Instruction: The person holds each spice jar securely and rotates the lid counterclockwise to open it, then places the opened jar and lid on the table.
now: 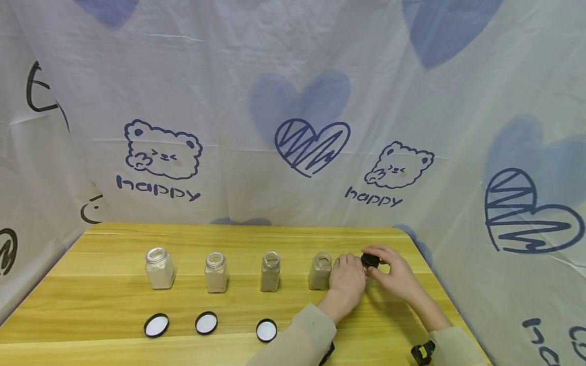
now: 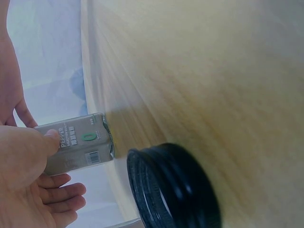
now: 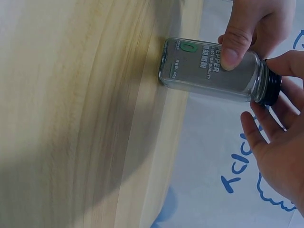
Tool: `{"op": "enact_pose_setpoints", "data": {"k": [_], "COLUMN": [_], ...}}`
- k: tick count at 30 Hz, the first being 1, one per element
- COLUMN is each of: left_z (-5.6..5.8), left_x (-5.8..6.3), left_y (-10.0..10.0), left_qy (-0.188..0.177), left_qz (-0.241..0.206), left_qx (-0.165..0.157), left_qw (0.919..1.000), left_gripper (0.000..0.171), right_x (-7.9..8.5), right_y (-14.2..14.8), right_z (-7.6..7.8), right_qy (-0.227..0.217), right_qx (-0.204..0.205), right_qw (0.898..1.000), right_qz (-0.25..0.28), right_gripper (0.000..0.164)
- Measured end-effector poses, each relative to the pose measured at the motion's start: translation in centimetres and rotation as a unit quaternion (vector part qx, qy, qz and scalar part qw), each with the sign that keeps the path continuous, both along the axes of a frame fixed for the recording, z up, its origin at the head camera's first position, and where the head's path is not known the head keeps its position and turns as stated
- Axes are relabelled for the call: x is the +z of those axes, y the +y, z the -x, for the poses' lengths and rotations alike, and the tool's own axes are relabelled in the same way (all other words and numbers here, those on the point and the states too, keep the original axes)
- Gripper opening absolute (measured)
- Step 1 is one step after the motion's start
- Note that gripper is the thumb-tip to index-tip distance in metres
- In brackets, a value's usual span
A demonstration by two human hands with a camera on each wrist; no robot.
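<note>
A glass jar of grey powder labelled PEPPER (image 3: 190, 66) stands upright on the table near its right side. My left hand (image 1: 347, 278) grips its body, thumb across the label in both wrist views. At its mouth, my right hand (image 1: 396, 272) pinches the black lid (image 1: 370, 260) between thumb and fingers. The lid sits on the threaded neck in the right wrist view. From the head, the left hand hides most of this jar. Just left of that hand is an uncapped jar of greyish powder (image 1: 319, 274).
Further left stand uncapped jars of pale powder (image 1: 160, 272), (image 1: 217, 277) and a brownish one (image 1: 270, 274). In front lie black lids with white linings (image 1: 156, 325), (image 1: 206, 323), (image 1: 266, 330). A black lid (image 2: 185, 185) looms close in the left wrist view. Printed cloth (image 1: 238, 168) surrounds the wooden table (image 1: 114, 295).
</note>
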State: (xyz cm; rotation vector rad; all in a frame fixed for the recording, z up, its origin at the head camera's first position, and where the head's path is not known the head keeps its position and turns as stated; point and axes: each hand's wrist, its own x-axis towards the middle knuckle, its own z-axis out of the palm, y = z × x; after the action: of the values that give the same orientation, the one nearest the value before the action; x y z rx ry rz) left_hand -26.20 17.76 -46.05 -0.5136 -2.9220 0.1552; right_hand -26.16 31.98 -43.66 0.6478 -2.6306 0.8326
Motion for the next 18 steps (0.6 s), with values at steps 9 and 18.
{"op": "enact_pose_setpoints", "data": {"k": [9, 18], "left_z": [0.02, -0.11], "left_x": [0.04, 0.09], "left_y": [0.01, -0.03], "left_qy": [-0.007, -0.004], "left_qz": [-0.003, -0.004], "left_qx": [0.001, 0.001], "left_qw": [1.0, 1.0], "left_gripper": [0.055, 0.052], "right_x": [-0.28, -0.22], "right_y": [-0.21, -0.11], "right_z": [-0.01, 0.02], "right_qy": [0.019, -0.002], "right_qx": [0.003, -0.062], "right_qw": [1.0, 0.997], "right_qz": [0.02, 0.041], "right_gripper": [0.045, 0.04]}}
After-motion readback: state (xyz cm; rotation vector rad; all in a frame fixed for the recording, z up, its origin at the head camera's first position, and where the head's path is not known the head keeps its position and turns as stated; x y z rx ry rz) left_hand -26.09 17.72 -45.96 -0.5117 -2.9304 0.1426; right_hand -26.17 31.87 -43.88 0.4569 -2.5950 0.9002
